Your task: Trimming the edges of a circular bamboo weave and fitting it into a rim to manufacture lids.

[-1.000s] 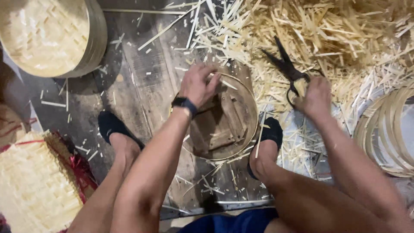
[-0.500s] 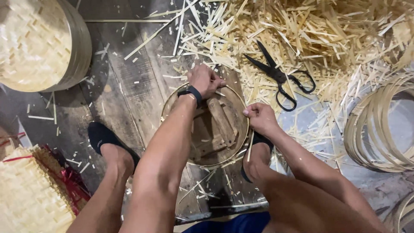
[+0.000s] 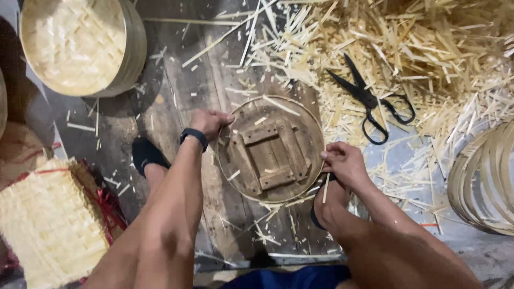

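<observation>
A round wooden disc [image 3: 270, 150] with a thin bamboo hoop [image 3: 317, 126] running around its edge lies flat on the dark plank floor [image 3: 176, 80], between the person's two feet in black shoes [image 3: 147, 154]. The left hand [image 3: 210, 122] sits at the disc's upper left edge, fingers curled in and gripping the hoop there, with a black band on the wrist. The right hand [image 3: 345, 162] is at the disc's right edge, its fingertips pinched on the hoop; a short sliver hangs just below it, and it is hard to tell whether the fingers hold that sliver too. On top of the disc a small frame of crossed wooden bars [image 3: 270, 155] is fixed near the middle, and a few loose strips lie across it. Just beyond the right hand, up and to the right, a pair of black scissors [image 3: 369, 99] lies open on the floor, apart from both hands, at the edge of a large heap of pale bamboo offcuts [image 3: 428, 48] that spreads over the upper right. At the far right edge is a stack of bamboo rings [image 3: 484, 179]. To the lower left lies a woven bamboo mat [image 3: 48, 219] with red cord beside it, and at the upper left a round woven bamboo lid [image 3: 77, 45] rests well clear of the work.
</observation>
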